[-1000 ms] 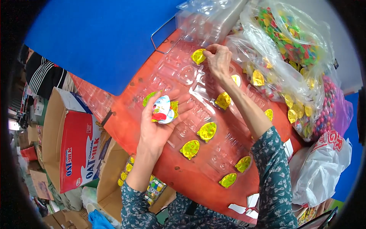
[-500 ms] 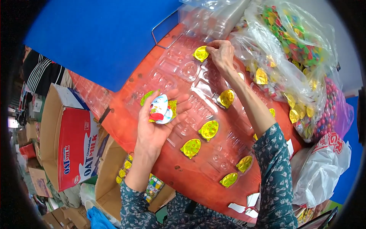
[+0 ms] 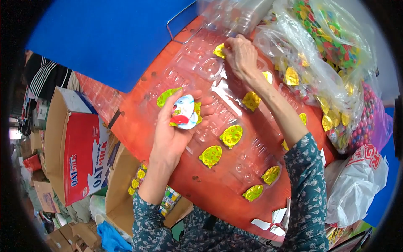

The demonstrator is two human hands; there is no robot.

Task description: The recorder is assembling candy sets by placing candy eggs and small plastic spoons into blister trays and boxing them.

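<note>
My left hand (image 3: 170,134) is palm up, its fingers curled round a few egg-shaped foil packs. The top pack (image 3: 184,112) shows a white, blue and red face; yellow foil sticks out beneath it. At the far side of the table my right hand (image 3: 241,54) pinches the edge of a yellow egg-shaped foil pack (image 3: 219,51) over a clear plastic blister tray (image 3: 210,67). Its fingertips are partly hidden. Other yellow foil packs (image 3: 231,136) lie across the clear trays, one (image 3: 210,156) nearer to me and another (image 3: 251,101) under my right forearm.
The trays cover a red tabletop (image 3: 176,185). Clear bags of coloured pieces (image 3: 327,38) and a white plastic bag (image 3: 357,185) line the right side. Open cardboard boxes (image 3: 84,155) stand at the left. A blue board (image 3: 109,38) and a metal wire handle (image 3: 168,29) are at the far left.
The view has shifted slightly. My right hand has turned over the far yellow pack and now covers more of it. My left hand still holds its packs.
</note>
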